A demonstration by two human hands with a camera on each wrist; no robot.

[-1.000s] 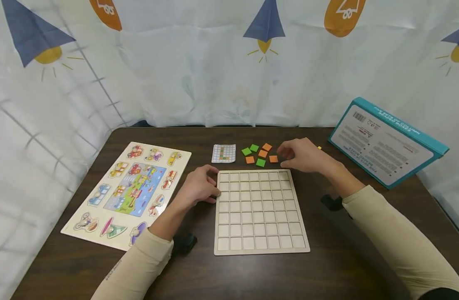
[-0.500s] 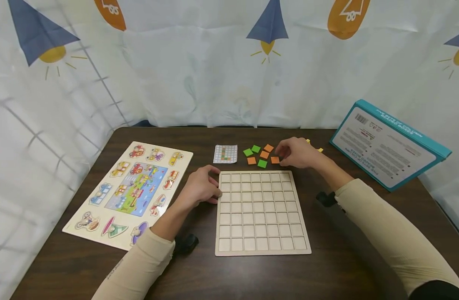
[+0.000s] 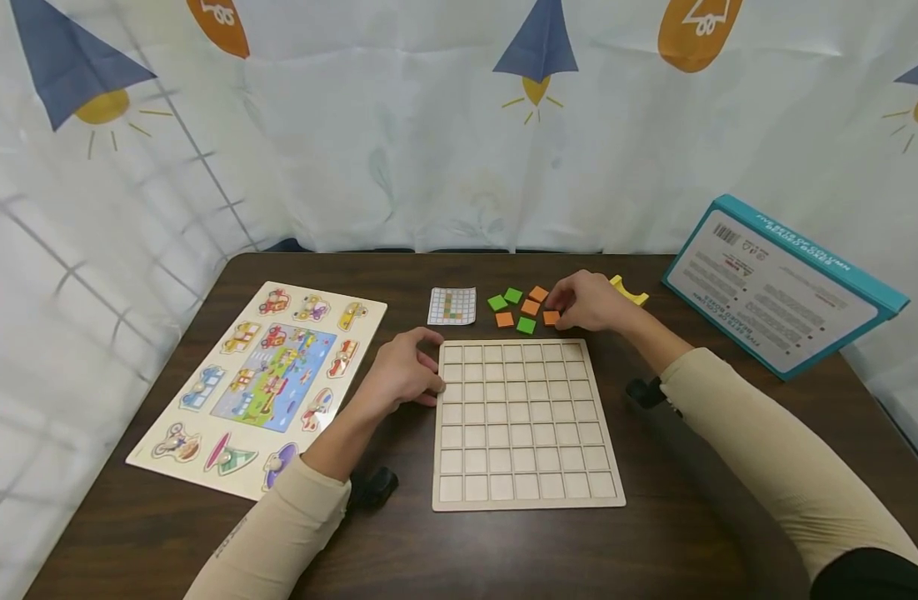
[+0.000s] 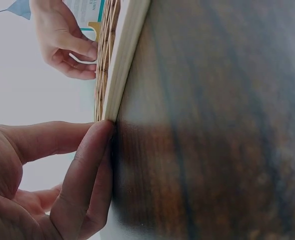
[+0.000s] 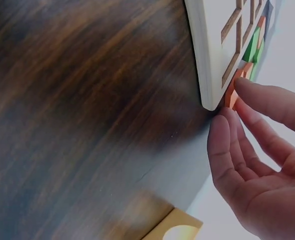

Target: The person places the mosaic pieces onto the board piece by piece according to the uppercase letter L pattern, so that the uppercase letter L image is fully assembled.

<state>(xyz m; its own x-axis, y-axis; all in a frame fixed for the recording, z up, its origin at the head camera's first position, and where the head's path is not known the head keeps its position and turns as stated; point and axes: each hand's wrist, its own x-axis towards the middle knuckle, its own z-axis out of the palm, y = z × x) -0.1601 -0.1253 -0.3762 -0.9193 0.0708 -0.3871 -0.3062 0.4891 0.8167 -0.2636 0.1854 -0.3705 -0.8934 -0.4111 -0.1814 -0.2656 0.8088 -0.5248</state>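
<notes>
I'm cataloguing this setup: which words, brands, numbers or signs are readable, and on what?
"FIVE SETS OF COLUMN BEADED BOXES": on the blue box, along its top edge.
"FIVE SETS OF COLUMN BEADED BOXES": on its white label.
Remaining label print, around the barcode included: too small.
Left sleeve marking: too blurred.

Teal box (image 3: 785, 287) at R side of table (image 3: 534, 554) has "FIVE SETS OF COLUMN BEADED BOXES" on its white back label (image 3: 770, 283), lower L, & approx. same wording, pt. blurred, along its top edge (image 3: 800, 240). Same label also has a barcode (image 3: 726, 234) upper L w/ sm. symbols next to it, a red word too tiny to read, & paras. of fine print, illeg.; L wrist view gets only a cropped bit, incl. "LUMN". L sleeve (image 3: 279, 521) has a line of dk. lettering, also illeg.
</notes>
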